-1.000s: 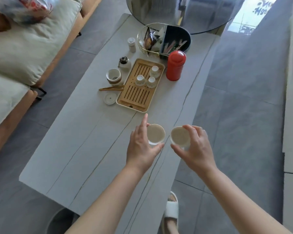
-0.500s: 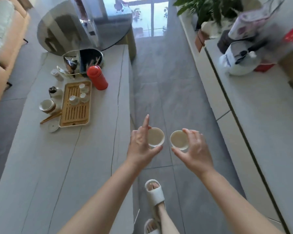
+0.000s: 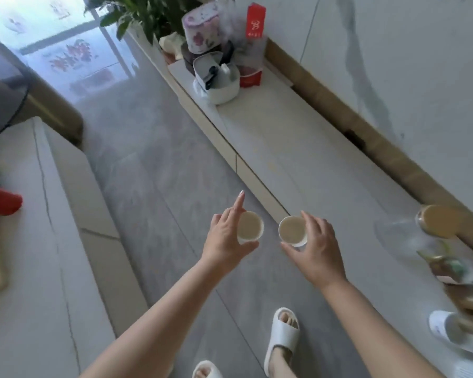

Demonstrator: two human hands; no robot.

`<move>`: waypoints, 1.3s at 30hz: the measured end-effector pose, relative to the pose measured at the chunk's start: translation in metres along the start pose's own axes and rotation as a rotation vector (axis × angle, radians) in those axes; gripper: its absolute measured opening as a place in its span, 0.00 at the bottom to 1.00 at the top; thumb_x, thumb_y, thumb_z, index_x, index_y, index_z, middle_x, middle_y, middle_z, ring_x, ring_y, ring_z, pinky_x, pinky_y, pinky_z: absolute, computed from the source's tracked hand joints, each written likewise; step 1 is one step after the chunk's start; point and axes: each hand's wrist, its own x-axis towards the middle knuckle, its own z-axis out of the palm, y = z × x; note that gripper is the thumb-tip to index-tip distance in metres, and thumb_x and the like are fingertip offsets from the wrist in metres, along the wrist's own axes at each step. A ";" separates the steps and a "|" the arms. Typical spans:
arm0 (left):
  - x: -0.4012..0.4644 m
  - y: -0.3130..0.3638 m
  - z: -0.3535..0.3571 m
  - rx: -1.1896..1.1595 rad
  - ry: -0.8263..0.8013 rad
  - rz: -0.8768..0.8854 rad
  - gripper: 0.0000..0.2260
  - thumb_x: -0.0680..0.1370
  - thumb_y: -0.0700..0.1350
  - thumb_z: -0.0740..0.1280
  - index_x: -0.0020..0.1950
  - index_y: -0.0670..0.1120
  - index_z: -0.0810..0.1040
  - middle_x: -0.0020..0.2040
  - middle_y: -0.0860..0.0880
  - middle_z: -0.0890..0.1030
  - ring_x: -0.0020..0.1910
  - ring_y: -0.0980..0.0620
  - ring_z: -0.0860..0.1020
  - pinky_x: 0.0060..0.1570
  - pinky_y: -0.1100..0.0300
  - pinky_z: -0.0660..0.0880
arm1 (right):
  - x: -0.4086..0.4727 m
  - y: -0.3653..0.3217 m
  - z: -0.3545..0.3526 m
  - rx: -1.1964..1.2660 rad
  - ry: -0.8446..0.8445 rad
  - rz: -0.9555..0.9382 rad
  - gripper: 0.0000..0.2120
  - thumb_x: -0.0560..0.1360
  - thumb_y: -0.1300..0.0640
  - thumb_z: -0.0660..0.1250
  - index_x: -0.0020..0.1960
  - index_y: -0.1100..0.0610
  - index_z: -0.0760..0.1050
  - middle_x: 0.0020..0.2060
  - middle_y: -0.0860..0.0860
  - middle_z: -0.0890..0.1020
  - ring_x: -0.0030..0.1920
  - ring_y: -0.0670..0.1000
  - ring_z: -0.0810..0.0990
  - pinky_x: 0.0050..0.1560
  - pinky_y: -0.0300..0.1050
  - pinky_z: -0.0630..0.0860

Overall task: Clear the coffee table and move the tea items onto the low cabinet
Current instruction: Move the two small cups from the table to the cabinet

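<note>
Low cabinet (image 3: 306,148) bears a white pot (image 3: 219,80) (far end).

Two hands (image 3: 224,241) (image 3: 318,249) – two cups (image 3: 249,225) (image 3: 292,230) – two slippers (image 3: 283,334) (image 3: 206,371).

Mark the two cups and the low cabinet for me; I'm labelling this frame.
Left cup (image 3: 249,225), head view, on its pale inside.
Right cup (image 3: 292,228), head view, on its pale inside.
Low cabinet (image 3: 306,148), head view, on a bare part of its top.
</note>
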 end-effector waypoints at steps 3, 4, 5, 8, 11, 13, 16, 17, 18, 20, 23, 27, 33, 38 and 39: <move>0.030 0.036 0.054 0.040 -0.095 0.035 0.47 0.69 0.46 0.75 0.73 0.64 0.43 0.64 0.55 0.71 0.59 0.50 0.65 0.55 0.66 0.58 | 0.004 0.062 -0.021 -0.023 0.015 0.109 0.37 0.64 0.52 0.77 0.67 0.64 0.69 0.57 0.61 0.76 0.59 0.61 0.73 0.59 0.52 0.71; 0.039 0.048 0.071 0.057 -0.122 0.052 0.47 0.69 0.46 0.75 0.72 0.65 0.42 0.65 0.55 0.71 0.59 0.50 0.64 0.55 0.66 0.58 | 0.005 0.082 -0.027 -0.026 0.025 0.136 0.36 0.64 0.52 0.77 0.67 0.64 0.69 0.56 0.61 0.76 0.58 0.61 0.73 0.59 0.52 0.71; 0.049 0.059 0.088 0.071 -0.148 0.063 0.47 0.69 0.46 0.74 0.71 0.66 0.42 0.65 0.55 0.71 0.58 0.51 0.64 0.56 0.66 0.59 | 0.005 0.100 -0.033 -0.025 0.027 0.168 0.36 0.64 0.53 0.77 0.67 0.64 0.69 0.56 0.62 0.76 0.58 0.62 0.73 0.58 0.52 0.71; 0.073 0.086 0.134 0.102 -0.216 0.116 0.47 0.70 0.46 0.73 0.76 0.62 0.43 0.65 0.55 0.71 0.57 0.52 0.63 0.56 0.64 0.60 | 0.002 0.154 -0.047 -0.035 0.033 0.251 0.34 0.64 0.55 0.77 0.66 0.64 0.70 0.56 0.62 0.75 0.57 0.62 0.73 0.57 0.53 0.72; 0.086 0.110 0.176 0.158 -0.310 0.174 0.48 0.70 0.45 0.73 0.76 0.61 0.40 0.66 0.56 0.70 0.60 0.50 0.64 0.57 0.57 0.67 | -0.008 0.199 -0.052 -0.032 0.051 0.352 0.32 0.63 0.57 0.77 0.64 0.64 0.71 0.55 0.62 0.75 0.56 0.63 0.74 0.55 0.53 0.73; 0.092 0.122 0.202 0.194 -0.363 0.231 0.49 0.70 0.45 0.73 0.76 0.59 0.39 0.67 0.56 0.70 0.61 0.49 0.65 0.58 0.54 0.69 | -0.015 0.225 -0.052 -0.022 0.072 0.418 0.32 0.63 0.58 0.77 0.63 0.65 0.72 0.55 0.63 0.76 0.55 0.64 0.74 0.54 0.54 0.73; 0.097 0.134 0.244 0.239 -0.434 0.308 0.48 0.71 0.46 0.73 0.77 0.57 0.39 0.67 0.55 0.70 0.61 0.48 0.66 0.58 0.53 0.70 | -0.027 0.260 -0.043 -0.002 0.109 0.515 0.31 0.61 0.60 0.78 0.61 0.66 0.73 0.53 0.65 0.76 0.53 0.66 0.75 0.52 0.56 0.74; 0.098 0.135 0.258 0.249 -0.454 0.324 0.48 0.71 0.46 0.73 0.77 0.57 0.40 0.67 0.54 0.70 0.61 0.48 0.66 0.58 0.53 0.71 | -0.031 0.270 -0.038 0.008 0.119 0.550 0.31 0.61 0.60 0.78 0.61 0.67 0.73 0.53 0.65 0.76 0.53 0.67 0.75 0.52 0.57 0.75; 0.098 0.135 0.272 0.257 -0.471 0.340 0.48 0.71 0.46 0.73 0.77 0.56 0.41 0.67 0.53 0.70 0.61 0.48 0.66 0.58 0.53 0.72 | -0.035 0.280 -0.033 0.016 0.129 0.583 0.31 0.61 0.61 0.78 0.61 0.67 0.73 0.53 0.65 0.76 0.54 0.67 0.75 0.52 0.57 0.74; 0.098 0.133 0.302 0.274 -0.499 0.380 0.47 0.71 0.46 0.72 0.77 0.55 0.41 0.67 0.52 0.70 0.61 0.47 0.66 0.57 0.53 0.71 | -0.044 0.301 -0.020 0.016 0.151 0.627 0.32 0.62 0.61 0.77 0.63 0.67 0.72 0.55 0.66 0.76 0.55 0.66 0.74 0.53 0.57 0.74; 0.095 0.126 0.345 0.311 -0.545 0.423 0.47 0.72 0.48 0.72 0.77 0.55 0.39 0.67 0.52 0.71 0.61 0.47 0.66 0.56 0.52 0.72 | -0.056 0.330 -0.001 0.000 0.154 0.696 0.31 0.65 0.58 0.75 0.65 0.64 0.70 0.58 0.63 0.75 0.59 0.63 0.72 0.56 0.54 0.72; 0.092 0.119 0.394 0.357 -0.617 0.468 0.47 0.72 0.49 0.71 0.77 0.55 0.39 0.67 0.51 0.71 0.63 0.47 0.66 0.53 0.51 0.75 | -0.069 0.361 0.016 0.022 0.184 0.780 0.31 0.66 0.58 0.75 0.65 0.63 0.69 0.60 0.62 0.74 0.60 0.62 0.72 0.57 0.56 0.71; 0.095 0.113 0.443 0.414 -0.658 0.490 0.47 0.72 0.49 0.71 0.77 0.55 0.39 0.67 0.52 0.71 0.64 0.47 0.66 0.54 0.50 0.74 | -0.078 0.396 0.027 0.049 0.195 0.833 0.31 0.67 0.57 0.74 0.66 0.63 0.68 0.61 0.61 0.72 0.62 0.61 0.70 0.59 0.52 0.69; 0.094 0.112 0.462 0.434 -0.691 0.515 0.46 0.72 0.48 0.71 0.77 0.55 0.40 0.67 0.51 0.71 0.64 0.47 0.65 0.55 0.51 0.74 | -0.080 0.409 0.032 0.083 0.201 0.842 0.31 0.67 0.56 0.74 0.66 0.63 0.68 0.61 0.61 0.71 0.62 0.60 0.70 0.61 0.52 0.68; 0.093 0.112 0.465 0.437 -0.702 0.514 0.46 0.72 0.48 0.72 0.78 0.55 0.40 0.68 0.51 0.71 0.64 0.47 0.65 0.56 0.50 0.73 | -0.079 0.411 0.033 0.083 0.204 0.841 0.32 0.67 0.56 0.74 0.66 0.63 0.68 0.61 0.61 0.71 0.62 0.60 0.70 0.61 0.51 0.68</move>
